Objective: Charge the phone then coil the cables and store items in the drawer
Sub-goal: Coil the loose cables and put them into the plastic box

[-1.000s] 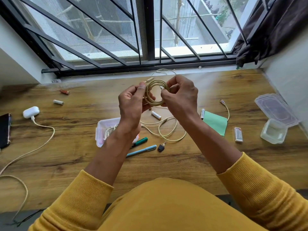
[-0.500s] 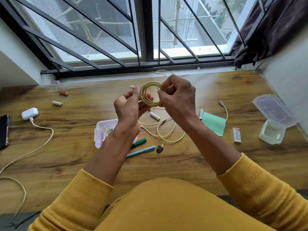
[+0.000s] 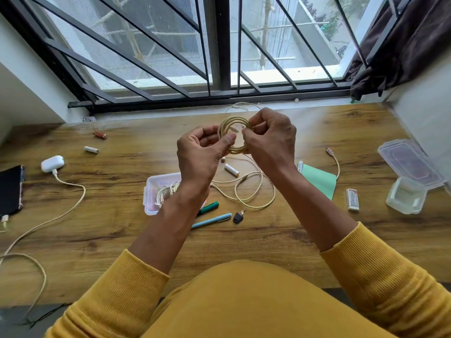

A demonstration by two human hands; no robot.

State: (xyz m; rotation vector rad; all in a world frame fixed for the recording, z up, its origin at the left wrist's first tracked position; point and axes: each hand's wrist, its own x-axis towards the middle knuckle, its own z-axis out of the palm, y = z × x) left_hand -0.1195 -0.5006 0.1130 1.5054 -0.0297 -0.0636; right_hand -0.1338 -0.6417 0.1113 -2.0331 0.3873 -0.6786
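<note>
A cream cable wound into a small coil [image 3: 227, 123] is held up above the wooden desk [image 3: 117, 230]. My left hand [image 3: 200, 157] pinches its lower left side with thumb and fingers. My right hand [image 3: 271, 140] grips its right side, fingertips at a cable end inside the ring. A second loose cream cable [image 3: 253, 191] lies on the desk below, one plug [image 3: 329, 151] out to the right. The dark phone [image 3: 9, 189] lies at the left edge with a cable plugged in. A white earbud case [image 3: 51, 163] with its own cable [image 3: 70, 206] sits beside it.
A clear box [image 3: 152, 191] holding coiled cable sits under my left wrist. Two pens [image 3: 212, 219], a key [image 3: 238, 216], several batteries [image 3: 231, 170], a green paper [image 3: 319, 179], an eraser-like block [image 3: 352, 199] and an open clear container [image 3: 406, 197] with lid [image 3: 407, 162] lie around. Window bars stand behind.
The coil has stayed between both hands. The free cable end that stuck out at the upper left now lies inside the ring at my right fingertips; my left thumb has shifted on the coil.
</note>
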